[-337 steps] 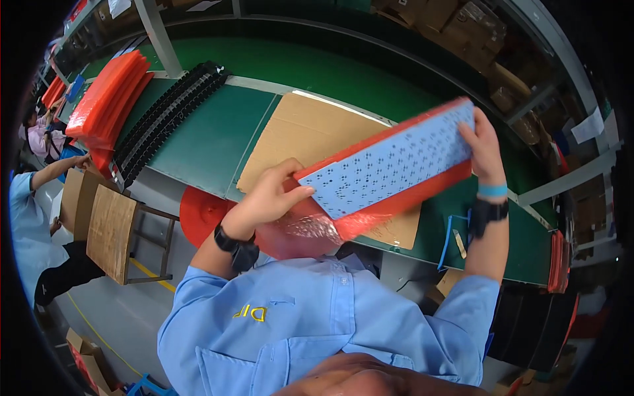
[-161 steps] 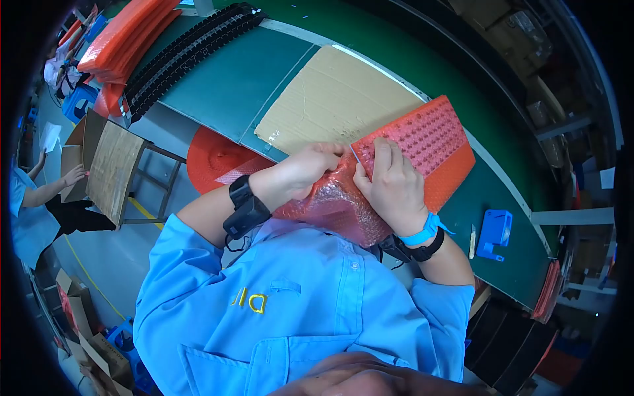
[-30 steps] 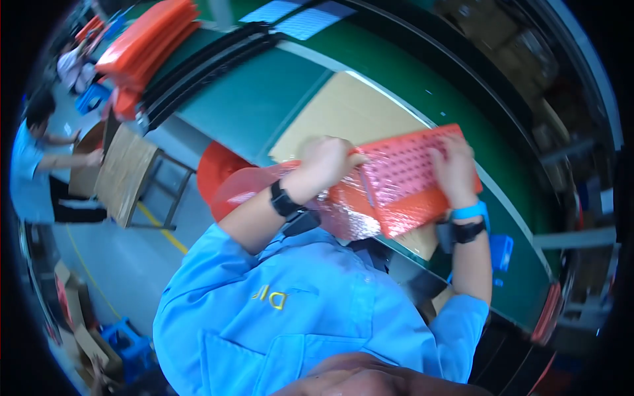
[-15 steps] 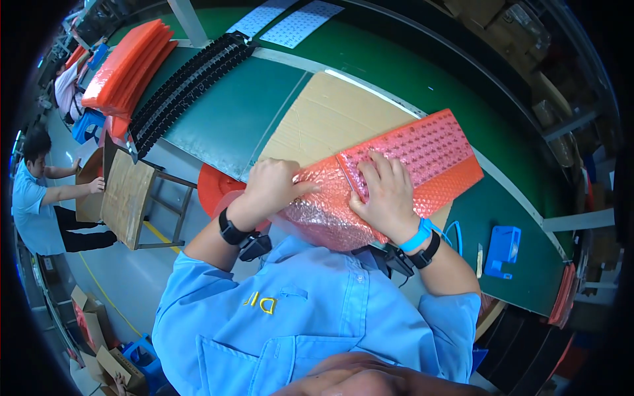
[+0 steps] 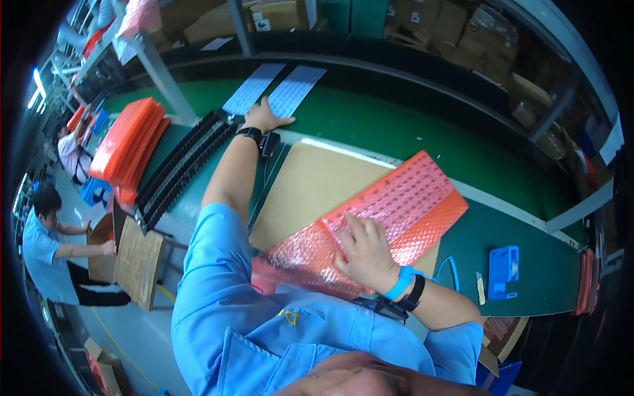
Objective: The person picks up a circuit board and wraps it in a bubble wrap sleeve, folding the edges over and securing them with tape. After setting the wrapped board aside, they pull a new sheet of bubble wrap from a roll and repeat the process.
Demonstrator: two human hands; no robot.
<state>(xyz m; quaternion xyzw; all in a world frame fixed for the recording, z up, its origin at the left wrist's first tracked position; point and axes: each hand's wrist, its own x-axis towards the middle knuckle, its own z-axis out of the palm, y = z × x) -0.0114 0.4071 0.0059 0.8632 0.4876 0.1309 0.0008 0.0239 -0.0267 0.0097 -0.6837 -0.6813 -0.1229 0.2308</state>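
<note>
Left end: co-worker (image 5: 49,247) in a light blue shirt, both hands at a carton; wooden-topped stool (image 5: 140,267) just beside it. On the left end of the table (image 5: 472,254), a leaning stack of orange-red bubble bags (image 5: 125,142); right of it, black toothed strips (image 5: 178,168) run slantwise from the table's far edge to its near edge.

Beyond the far edge, on the green conveyor belt (image 5: 376,115), lie a left pale panel (image 5: 253,90) and a right pale panel (image 5: 298,90), side by side, slightly apart. My left hand (image 5: 264,119) is stretched out to their near ends, fingers and thumb spread wide, nothing in its grasp; contact with the panels I cannot tell.

Mid-table, a cardboard sheet (image 5: 300,178). Slantwise over its right part: red bubble wrap (image 5: 422,214), a dotted panel showing through; one corner reaches the table's far edge, the loose end trails over the near edge. My right hand (image 5: 370,256) rests palm down on this wrap, fingers partly extended and apart, not closed round anything.

Toward the table's right end: a slim pale tool (image 5: 481,288), then a blocky blue device (image 5: 503,272). At the right end itself, a red stack (image 5: 586,282).
</note>
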